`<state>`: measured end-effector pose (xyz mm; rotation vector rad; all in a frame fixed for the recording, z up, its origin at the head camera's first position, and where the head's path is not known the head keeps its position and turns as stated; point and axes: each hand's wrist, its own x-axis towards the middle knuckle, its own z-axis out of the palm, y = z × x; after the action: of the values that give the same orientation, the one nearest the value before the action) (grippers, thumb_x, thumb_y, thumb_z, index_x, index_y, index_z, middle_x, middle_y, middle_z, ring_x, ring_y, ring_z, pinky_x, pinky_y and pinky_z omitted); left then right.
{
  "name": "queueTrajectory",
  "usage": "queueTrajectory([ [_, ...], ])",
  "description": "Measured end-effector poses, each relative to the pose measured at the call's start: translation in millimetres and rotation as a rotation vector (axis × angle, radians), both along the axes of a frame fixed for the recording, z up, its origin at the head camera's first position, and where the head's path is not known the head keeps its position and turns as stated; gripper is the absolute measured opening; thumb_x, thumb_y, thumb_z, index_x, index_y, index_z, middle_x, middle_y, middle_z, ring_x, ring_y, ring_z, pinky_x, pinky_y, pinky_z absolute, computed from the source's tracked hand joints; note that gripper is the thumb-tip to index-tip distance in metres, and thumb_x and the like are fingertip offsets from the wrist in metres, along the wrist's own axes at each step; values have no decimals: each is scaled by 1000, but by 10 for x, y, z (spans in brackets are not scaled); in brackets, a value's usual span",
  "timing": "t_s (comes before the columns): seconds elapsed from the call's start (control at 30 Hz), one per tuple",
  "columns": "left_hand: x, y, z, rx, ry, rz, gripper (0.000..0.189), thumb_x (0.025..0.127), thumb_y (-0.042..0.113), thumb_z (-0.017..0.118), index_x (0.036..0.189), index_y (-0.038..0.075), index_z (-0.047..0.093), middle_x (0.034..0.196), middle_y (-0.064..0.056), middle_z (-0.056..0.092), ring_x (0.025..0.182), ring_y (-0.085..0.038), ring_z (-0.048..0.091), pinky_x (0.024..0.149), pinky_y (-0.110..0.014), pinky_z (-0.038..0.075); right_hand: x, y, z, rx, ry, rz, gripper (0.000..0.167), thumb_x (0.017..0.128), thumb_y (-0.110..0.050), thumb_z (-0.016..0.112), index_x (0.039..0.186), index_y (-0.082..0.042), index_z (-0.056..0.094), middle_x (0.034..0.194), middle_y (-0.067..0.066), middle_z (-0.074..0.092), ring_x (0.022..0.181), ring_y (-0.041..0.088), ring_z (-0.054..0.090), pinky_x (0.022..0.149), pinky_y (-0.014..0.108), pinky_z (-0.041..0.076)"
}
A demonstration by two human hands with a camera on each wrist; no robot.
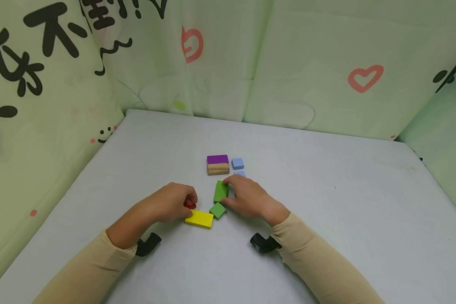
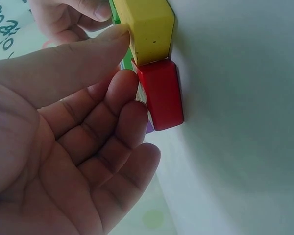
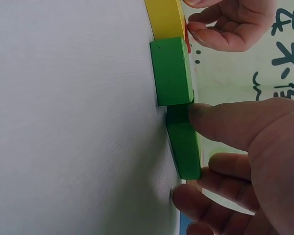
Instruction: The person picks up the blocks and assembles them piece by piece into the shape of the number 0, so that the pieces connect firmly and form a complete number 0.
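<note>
My right hand [image 1: 248, 197] pinches a longer green block [image 1: 220, 192], thumb at its near end and a fingertip at the far end. A small green block [image 1: 218, 210] stands turned at an angle between it and a yellow block [image 1: 200, 219]. At the yellow block's left end is my left hand [image 1: 167, 202], its thumb touching that block. Beside the yellow one, a red block [image 2: 160, 95] sits at the left fingertips, which are loosely bent. From the head view the left fingers cover most of the red block.
Farther back, a purple block [image 1: 217, 159] lies against a wood-coloured block [image 1: 218, 169]. To their right is a light blue block [image 1: 237, 163], and another light blue block [image 1: 240, 173] is partly covered by the right hand. Printed cloth [image 1: 300, 63] encloses the white table [image 1: 327, 177].
</note>
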<state>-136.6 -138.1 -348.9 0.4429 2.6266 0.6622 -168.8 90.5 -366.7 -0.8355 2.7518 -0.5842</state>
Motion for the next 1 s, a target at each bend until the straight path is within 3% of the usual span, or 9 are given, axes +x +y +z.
queueTrajectory([
  [1.0,11,13,9,-10,-4,7,20,85,6,79,99,7,66,87,0,61,83,-19,56,81,-33,53,-5,13,0,-13,-16,6,53,95,-24,68,137,3,51,134,17,56,121,29,53,106,43,42],
])
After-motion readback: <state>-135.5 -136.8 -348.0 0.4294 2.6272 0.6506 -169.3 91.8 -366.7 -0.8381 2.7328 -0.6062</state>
